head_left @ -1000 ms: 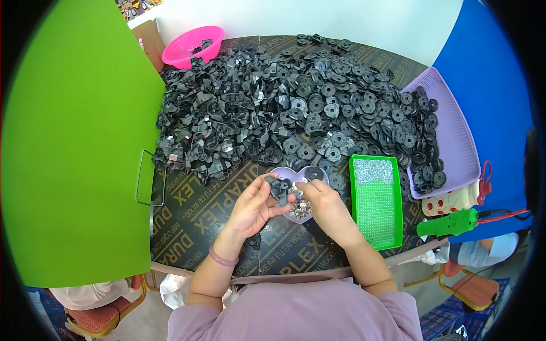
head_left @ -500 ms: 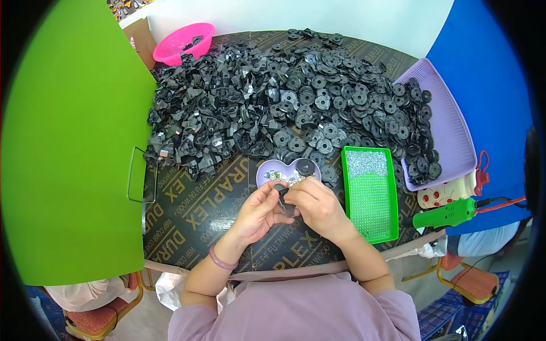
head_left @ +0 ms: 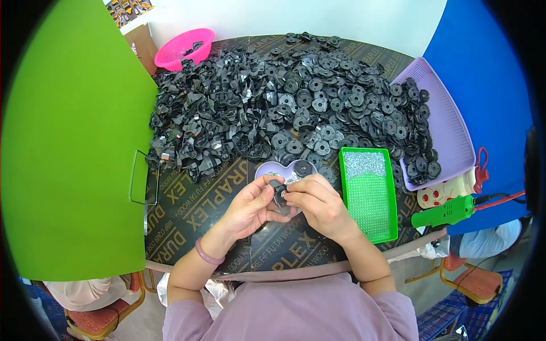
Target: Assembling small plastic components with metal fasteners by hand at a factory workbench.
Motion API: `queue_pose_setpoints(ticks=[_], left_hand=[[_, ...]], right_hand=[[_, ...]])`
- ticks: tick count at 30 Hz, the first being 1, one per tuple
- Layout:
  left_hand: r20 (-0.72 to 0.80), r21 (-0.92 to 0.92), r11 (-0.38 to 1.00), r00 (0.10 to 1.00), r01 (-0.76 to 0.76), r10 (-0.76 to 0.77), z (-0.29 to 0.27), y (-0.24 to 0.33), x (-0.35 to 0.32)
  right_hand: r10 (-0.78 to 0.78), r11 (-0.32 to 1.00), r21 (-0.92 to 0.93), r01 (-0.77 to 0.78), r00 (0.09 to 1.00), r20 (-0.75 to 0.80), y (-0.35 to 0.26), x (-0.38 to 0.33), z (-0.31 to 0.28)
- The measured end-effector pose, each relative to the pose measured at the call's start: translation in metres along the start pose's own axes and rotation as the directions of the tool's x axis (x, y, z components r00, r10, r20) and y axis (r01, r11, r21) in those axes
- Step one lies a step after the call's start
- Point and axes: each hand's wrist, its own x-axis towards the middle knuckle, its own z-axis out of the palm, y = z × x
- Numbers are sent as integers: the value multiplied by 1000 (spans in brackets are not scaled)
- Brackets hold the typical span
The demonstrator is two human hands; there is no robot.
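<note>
The left hand (head_left: 248, 207) is pinching a dark grey, angular plastic part (head_left: 278, 196) beside the lilac, heart-shaped tray (head_left: 263, 169); the right hand (head_left: 323, 207) is crowding it, its pinch hidden from me. Uneven pushing might be tipping it loose.

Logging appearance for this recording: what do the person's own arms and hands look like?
The left hand and right hand are bare, without gloves. A thin pinkish-purple ring-shaped bangle circles the left wrist. Short pale mauve fabric sleeves cover only the upper arms.
</note>
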Motion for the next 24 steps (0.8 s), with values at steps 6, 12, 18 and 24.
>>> queue_pose_setpoints(ticks=[6, 12, 18, 24], left_hand=[[-11, 16, 1000, 1000, -21, 21, -7, 3, -6], [-138, -60, 985, 979, -159, 149, -17, 13, -11], [-159, -57, 981, 972, -185, 174, -27, 17, -15], [-147, -72, 986, 979, -152, 140, -26, 14, -16]], right_hand=[[198, 980, 25, -197, 975, -97, 6, 8, -26], [474, 854, -347, -387, 854, 213, 93, 12, -29], [440, 845, -488, -218, 802, 403, 96, 16, 4], [353, 873, -457, -170, 867, 352, 89, 11, -8]])
